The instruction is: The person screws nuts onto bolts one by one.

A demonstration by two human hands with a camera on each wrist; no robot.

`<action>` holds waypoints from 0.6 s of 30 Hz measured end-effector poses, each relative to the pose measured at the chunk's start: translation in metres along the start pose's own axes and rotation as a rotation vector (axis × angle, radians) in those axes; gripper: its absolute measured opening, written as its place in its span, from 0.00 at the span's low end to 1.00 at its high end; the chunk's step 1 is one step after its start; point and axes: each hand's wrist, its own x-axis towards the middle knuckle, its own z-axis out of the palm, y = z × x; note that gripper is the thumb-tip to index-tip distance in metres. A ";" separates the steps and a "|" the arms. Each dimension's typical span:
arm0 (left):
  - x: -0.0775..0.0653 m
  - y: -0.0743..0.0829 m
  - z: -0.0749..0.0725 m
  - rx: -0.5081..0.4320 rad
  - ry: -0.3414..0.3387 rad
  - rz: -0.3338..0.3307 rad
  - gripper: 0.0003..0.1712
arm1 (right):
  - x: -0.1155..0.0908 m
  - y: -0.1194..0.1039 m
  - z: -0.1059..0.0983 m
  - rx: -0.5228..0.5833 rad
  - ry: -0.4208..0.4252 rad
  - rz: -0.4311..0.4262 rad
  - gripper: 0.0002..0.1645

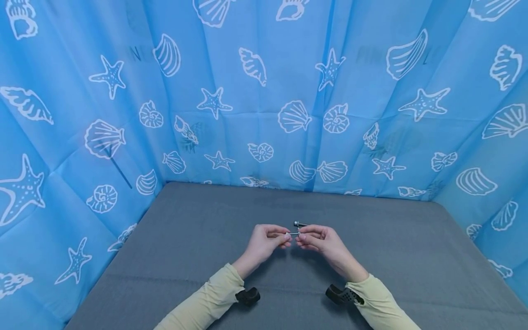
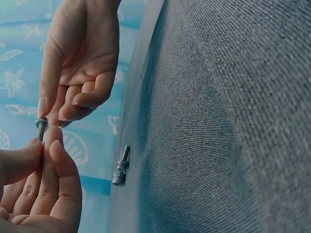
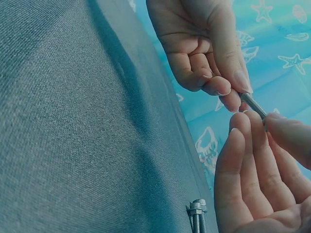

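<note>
A silver threaded bolt (image 1: 292, 233) is held level between the two hands above the grey table. My left hand (image 1: 268, 240) pinches one end between thumb and fingertips. At the other end my right hand (image 1: 321, 240) pinches it the same way. In the left wrist view a wider collar shows on the bolt (image 2: 41, 128) by the right fingertips; whether it is a head, nut or washer I cannot tell. Bare thread shows on the bolt (image 3: 255, 106) in the right wrist view. Beyond the hands, more bolts with nuts (image 2: 121, 167) lie on the table.
Grey fabric covers the table (image 1: 198, 229). Blue curtains (image 1: 260, 133) printed with shells and starfish hang along its back and sides. Both wrists carry a black strap-on device, such as the one beside the right sleeve (image 1: 383, 302).
</note>
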 end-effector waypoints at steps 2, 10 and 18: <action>0.002 -0.004 0.000 -0.007 0.000 0.004 0.11 | 0.001 0.000 0.000 -0.021 0.004 0.007 0.26; 0.001 -0.002 0.000 -0.005 0.014 0.009 0.11 | 0.000 -0.002 0.003 -0.039 -0.047 0.018 0.28; -0.001 0.007 0.001 -0.006 0.023 -0.006 0.08 | -0.001 -0.002 0.000 0.040 -0.066 -0.046 0.19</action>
